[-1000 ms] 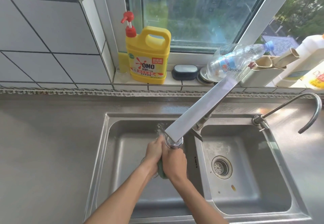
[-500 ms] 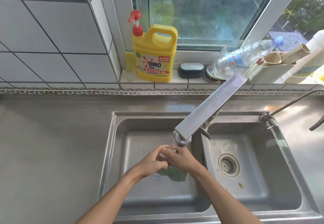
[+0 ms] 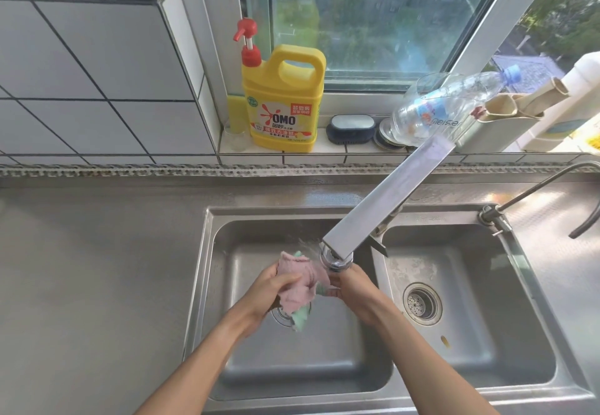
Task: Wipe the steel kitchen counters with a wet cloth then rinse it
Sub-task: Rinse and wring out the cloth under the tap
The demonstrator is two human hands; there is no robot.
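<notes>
both hands hold the cloth (image 3: 297, 280), pink with a green side, over the left sink basin (image 3: 292, 366) just under the faucet (image 3: 383, 200) spout. the left hand (image 3: 271, 288) grips one bunched end, and the right hand (image 3: 352, 286) pinches the other.

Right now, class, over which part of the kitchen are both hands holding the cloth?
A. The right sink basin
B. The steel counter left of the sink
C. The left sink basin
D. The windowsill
C: both the left hand and right hand grip the pink-and-green cloth under the faucet spout, over the left sink basin.
</notes>
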